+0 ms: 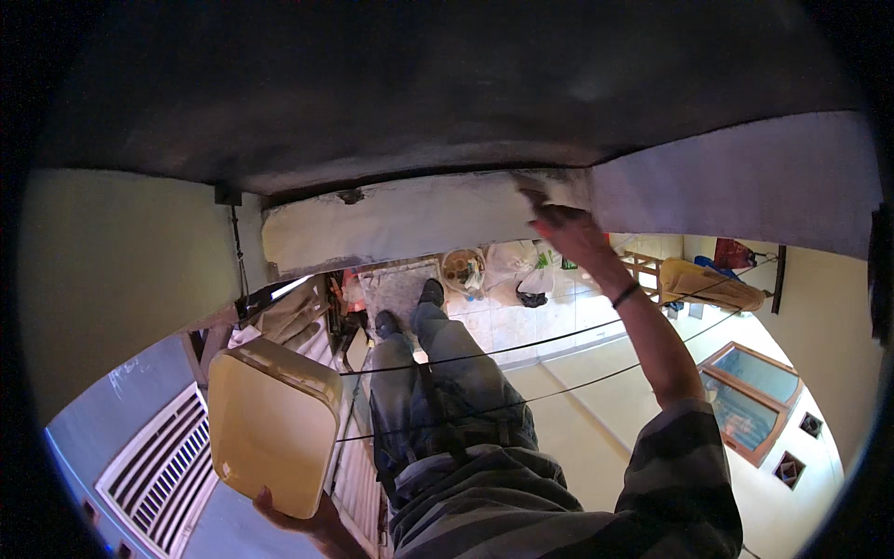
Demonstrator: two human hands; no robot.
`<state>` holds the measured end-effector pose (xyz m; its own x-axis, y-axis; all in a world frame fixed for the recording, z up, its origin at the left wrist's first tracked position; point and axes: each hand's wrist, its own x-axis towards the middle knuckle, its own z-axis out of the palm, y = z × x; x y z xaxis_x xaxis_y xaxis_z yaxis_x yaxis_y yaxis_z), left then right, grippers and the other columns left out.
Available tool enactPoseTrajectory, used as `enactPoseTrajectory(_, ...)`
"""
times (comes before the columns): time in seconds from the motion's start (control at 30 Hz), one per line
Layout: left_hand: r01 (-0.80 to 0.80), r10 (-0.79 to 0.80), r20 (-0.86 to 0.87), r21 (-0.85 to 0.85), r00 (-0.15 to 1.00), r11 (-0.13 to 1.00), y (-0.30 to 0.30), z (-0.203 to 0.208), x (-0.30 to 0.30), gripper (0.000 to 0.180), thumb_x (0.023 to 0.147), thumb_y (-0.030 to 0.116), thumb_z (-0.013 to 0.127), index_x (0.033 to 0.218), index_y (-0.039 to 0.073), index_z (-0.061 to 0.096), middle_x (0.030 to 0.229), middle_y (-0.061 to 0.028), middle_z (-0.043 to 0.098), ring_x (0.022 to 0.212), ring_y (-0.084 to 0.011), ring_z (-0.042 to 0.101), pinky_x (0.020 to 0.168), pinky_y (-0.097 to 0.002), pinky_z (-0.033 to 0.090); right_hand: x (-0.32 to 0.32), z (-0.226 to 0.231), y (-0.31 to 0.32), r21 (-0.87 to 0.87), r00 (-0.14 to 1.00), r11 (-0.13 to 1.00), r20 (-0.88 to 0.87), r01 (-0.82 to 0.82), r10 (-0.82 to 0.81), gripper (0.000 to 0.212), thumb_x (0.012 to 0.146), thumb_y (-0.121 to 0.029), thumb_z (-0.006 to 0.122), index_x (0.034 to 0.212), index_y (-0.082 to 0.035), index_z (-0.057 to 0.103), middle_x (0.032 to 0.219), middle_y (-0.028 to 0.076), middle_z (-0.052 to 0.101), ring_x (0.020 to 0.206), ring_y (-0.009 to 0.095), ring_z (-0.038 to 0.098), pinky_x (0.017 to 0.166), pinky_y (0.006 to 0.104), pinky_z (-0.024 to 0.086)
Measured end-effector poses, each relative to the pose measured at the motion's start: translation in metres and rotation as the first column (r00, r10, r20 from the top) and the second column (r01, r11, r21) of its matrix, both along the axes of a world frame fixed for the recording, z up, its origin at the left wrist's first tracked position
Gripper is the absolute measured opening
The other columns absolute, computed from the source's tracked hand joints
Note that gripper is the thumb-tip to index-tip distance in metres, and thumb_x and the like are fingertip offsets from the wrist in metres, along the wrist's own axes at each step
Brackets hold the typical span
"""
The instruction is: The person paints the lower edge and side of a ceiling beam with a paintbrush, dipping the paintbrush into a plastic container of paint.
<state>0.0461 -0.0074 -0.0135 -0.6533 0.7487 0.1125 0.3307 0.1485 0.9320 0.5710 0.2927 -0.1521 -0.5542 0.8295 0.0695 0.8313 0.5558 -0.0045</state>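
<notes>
My right hand [573,233] is raised to a pale, light-coloured beam [400,219] under the dark ceiling. Its fingers are closed around a short, flat-ended hand tool [533,193], dark and smeared by motion, so I cannot tell a brush from a scraper. The tool is at the beam's upper right part, close to the corner. At the lower left my left hand [303,524] grips a cream rectangular plastic tub [275,429] by its near edge. The tub is tilted with its pale inside toward me; part of the hand is hidden behind it.
Two dark cords [494,354] stretch across in front of my body. Far below, my feet stand on a grey surface [396,279], beside a round basket [463,268] and plastic bags [535,275] on tiles. A louvred white panel [163,466] lies left, a wood-framed window [750,396] right.
</notes>
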Motion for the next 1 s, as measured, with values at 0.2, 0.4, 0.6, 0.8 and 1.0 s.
enactPoseTrajectory(0.2, 0.173, -0.153, -0.259, 0.057, 0.954, 0.983, 0.019, 0.002, 0.02, 0.041, 0.096, 0.028, 0.05, 0.129, 0.005, 0.045, 0.14, -0.0251, 0.043, 0.122, -0.0392, 0.05, 0.1, -0.0527, 0.049, 0.002, -0.039, -0.001, -0.017, 0.931, 0.933, -0.06, 0.359, -0.359, 0.029, 0.096, -0.027, 0.057, 0.114, -0.004, 0.062, 0.09, 0.016, 0.069, 0.079, 0.031, 0.069, 0.067, 0.0398, 0.058)
enactPoseTrajectory(0.4, 0.145, -0.131, -0.351, 0.015, 0.927, 0.989, 0.027, 0.016, 0.023, 0.047, 0.096, 0.032, 0.049, 0.132, 0.004, 0.044, 0.144, -0.0238, 0.04, 0.125, -0.039, 0.049, 0.103, -0.0547, 0.046, -0.14, -0.007, 0.009, -0.189, 0.913, 0.967, -0.338, 0.17, -0.227, 0.023, 0.094, -0.027, 0.06, 0.098, -0.004, 0.064, 0.084, 0.016, 0.067, 0.076, 0.032, 0.068, 0.066, 0.0417, 0.057)
enactPoseTrajectory(0.6, 0.151, -0.133, -0.139, 0.124, 0.981, 0.981, 0.005, -0.005, 0.007, 0.053, 0.086, 0.006, 0.068, 0.129, 0.01, 0.038, 0.134, -0.0254, 0.046, 0.113, -0.0417, 0.055, 0.091, -0.0529, 0.055, 0.016, -0.065, 0.017, -0.454, 0.368, 0.736, -0.658, 0.501, -0.657, 0.02, 0.095, -0.015, 0.062, 0.111, -0.005, 0.068, 0.084, 0.006, 0.072, 0.068, 0.015, 0.068, 0.063, 0.0296, 0.054)
enactPoseTrajectory(0.8, -0.053, 0.043, -0.143, -0.062, 0.989, 0.997, -0.008, -0.006, 0.008, 0.044, 0.093, 0.037, 0.05, 0.13, 0.014, 0.049, 0.14, -0.0176, 0.047, 0.125, -0.0383, 0.05, 0.101, -0.0554, 0.046, -0.031, -0.002, 0.005, 0.004, 0.677, 0.718, -0.339, 0.696, -0.654, 0.03, 0.096, -0.029, 0.058, 0.089, -0.004, 0.07, 0.071, 0.019, 0.069, 0.063, 0.038, 0.067, 0.06, 0.0438, 0.054)
enactPoseTrajectory(1.0, -0.265, 0.18, 0.634, 0.041, 0.752, 0.963, -0.01, 0.017, -0.011, 0.053, 0.09, 0.038, 0.049, 0.132, 0.005, 0.048, 0.135, -0.0175, 0.051, 0.124, -0.0302, 0.053, 0.101, -0.0461, 0.047, -0.274, -0.022, -0.022, -0.136, 0.814, 0.972, -0.53, 0.193, -0.236, 0.015, 0.092, -0.019, 0.062, 0.097, -0.006, 0.069, 0.09, 0.015, 0.071, 0.077, 0.035, 0.069, 0.071, 0.0424, 0.056)
